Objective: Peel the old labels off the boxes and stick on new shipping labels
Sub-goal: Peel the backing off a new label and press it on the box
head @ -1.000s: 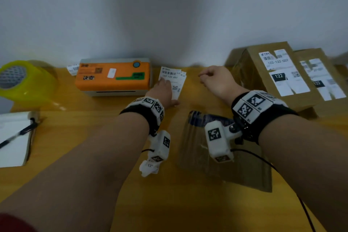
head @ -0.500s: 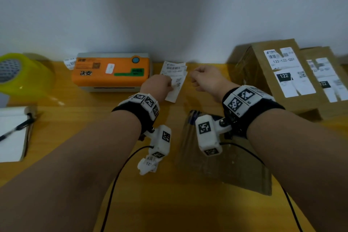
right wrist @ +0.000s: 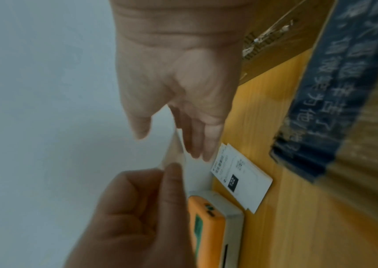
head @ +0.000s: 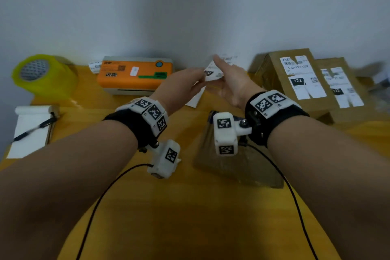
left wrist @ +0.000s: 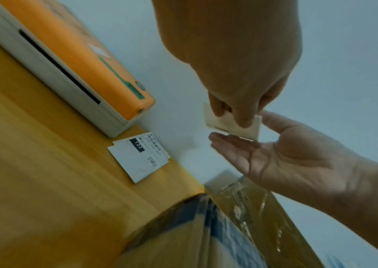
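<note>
My left hand (head: 190, 82) is raised above the table and pinches a single white shipping label (head: 211, 72) between thumb and fingers (left wrist: 240, 119). My right hand (head: 228, 84) is open beside it, palm turned up, with straight fingers (left wrist: 236, 145) just under the label's (left wrist: 247, 128) lower edge; contact is unclear. The label (right wrist: 172, 152) stands between its thumb and fingers. A small stack of printed labels (left wrist: 137, 159) lies on the table by the printer. A flat taped cardboard box (head: 238, 164) lies under my wrists. Two labelled boxes (head: 295, 78) (head: 341, 84) stand at the right.
An orange label printer (head: 135, 74) sits against the back wall. A yellow tape roll (head: 40, 76) stands at the far left, with a notepad (head: 29, 131) and pen in front of it. Black cables trail from both wrist cameras over the wooden table (head: 179, 217).
My left hand has lifted one label off the stack and raised it. My right hand has opened from a loose fist and moved in beside the label. Both hands are higher now.
</note>
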`<state>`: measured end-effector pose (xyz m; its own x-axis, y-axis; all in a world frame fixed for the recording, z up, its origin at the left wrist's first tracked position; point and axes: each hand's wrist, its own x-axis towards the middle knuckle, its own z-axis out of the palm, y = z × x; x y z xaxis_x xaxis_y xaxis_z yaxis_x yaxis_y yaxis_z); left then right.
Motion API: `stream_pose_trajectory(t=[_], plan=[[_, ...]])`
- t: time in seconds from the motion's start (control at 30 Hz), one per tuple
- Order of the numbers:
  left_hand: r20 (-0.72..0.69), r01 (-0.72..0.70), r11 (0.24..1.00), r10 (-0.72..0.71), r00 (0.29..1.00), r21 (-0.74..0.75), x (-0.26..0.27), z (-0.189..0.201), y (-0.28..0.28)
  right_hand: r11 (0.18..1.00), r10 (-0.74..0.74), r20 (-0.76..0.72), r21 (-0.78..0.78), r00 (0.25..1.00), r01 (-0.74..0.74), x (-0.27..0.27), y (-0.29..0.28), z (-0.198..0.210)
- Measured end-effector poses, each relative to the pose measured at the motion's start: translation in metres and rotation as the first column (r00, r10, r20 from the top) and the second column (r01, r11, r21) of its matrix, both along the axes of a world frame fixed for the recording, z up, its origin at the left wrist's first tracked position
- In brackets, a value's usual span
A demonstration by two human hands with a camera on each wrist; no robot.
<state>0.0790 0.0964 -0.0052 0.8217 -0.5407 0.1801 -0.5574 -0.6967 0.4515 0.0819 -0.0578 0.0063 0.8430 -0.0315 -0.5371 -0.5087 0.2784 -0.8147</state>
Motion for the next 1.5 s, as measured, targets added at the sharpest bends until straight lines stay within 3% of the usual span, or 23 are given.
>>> stream_pose_trajectory(t=[0.07,0.13,0.23,0.37,0.47,0.63,0.93,1.13,1.3,1.33,1.37,1.43,1.47,1.5], plan=[[0.017,0.068,0.997,-0.068,0.998,0.025,-0.015,0.008,0.002,0.989,-0.145,0.063,-0.023,0.987,0.146,-0.01,-0.001,0.009],[0.001,0.065,0.997,-0.065,0.998,0.044,-0.029,0.014,0.005,0.974,-0.186,0.114,-0.113,0.976,0.199,-0.023,-0.004,0.019],[0.0,-0.025,0.999,0.026,1.0,-0.047,-0.046,0.027,0.007,0.964,-0.106,0.213,-0.217,0.971,0.153,-0.048,-0.009,0.025],[-0.228,-0.263,0.927,0.205,0.952,-0.266,-0.053,0.047,0.005,0.917,0.194,0.253,-0.389,0.948,-0.083,-0.083,-0.019,0.032],[-0.4,-0.272,0.909,0.131,0.907,-0.317,-0.058,0.061,0.001,0.877,0.283,0.276,-0.461,0.919,-0.132,-0.098,-0.023,0.039],[-0.486,-0.217,0.918,0.03,0.873,-0.332,-0.07,0.066,-0.005,0.824,0.382,0.268,-0.531,0.885,-0.195,-0.112,-0.028,0.042],[-0.598,-0.255,0.93,0.048,0.8,-0.265,-0.082,0.06,-0.007,0.699,0.446,0.273,-0.701,0.853,-0.141,-0.12,-0.031,0.032],[-0.719,-0.244,0.919,-0.057,0.692,-0.309,-0.084,0.06,-0.007,0.717,0.422,0.313,-0.69,0.851,-0.102,-0.124,-0.04,0.022],[-0.698,-0.242,0.922,-0.042,0.715,-0.303,-0.083,0.058,-0.013,0.697,0.387,0.278,-0.712,0.879,-0.081,-0.122,-0.046,0.017],[-0.681,-0.254,0.917,-0.025,0.731,-0.307,-0.083,0.057,-0.014,0.667,0.366,0.273,-0.743,0.89,-0.047,-0.121,-0.048,0.017],[-0.655,-0.278,0.907,0.004,0.755,-0.315,-0.082,0.056,-0.015,0.586,0.352,0.279,-0.81,0.893,0.023,-0.12,-0.05,0.016],[-0.586,-0.348,0.873,0.091,0.805,-0.342,-0.079,0.053,-0.017,0.367,0.383,0.328,-0.912,0.863,0.184,-0.117,-0.053,0.016],[-0.561,-0.376,0.852,0.122,0.819,-0.364,-0.078,0.052,-0.018,0.343,0.416,0.357,-0.913,0.836,0.22,-0.116,-0.053,0.018],[-0.548,-0.389,0.834,0.128,0.827,-0.392,-0.076,0.051,-0.02,0.387,0.45,0.378,-0.899,0.809,0.205,-0.114,-0.051,0.021]])
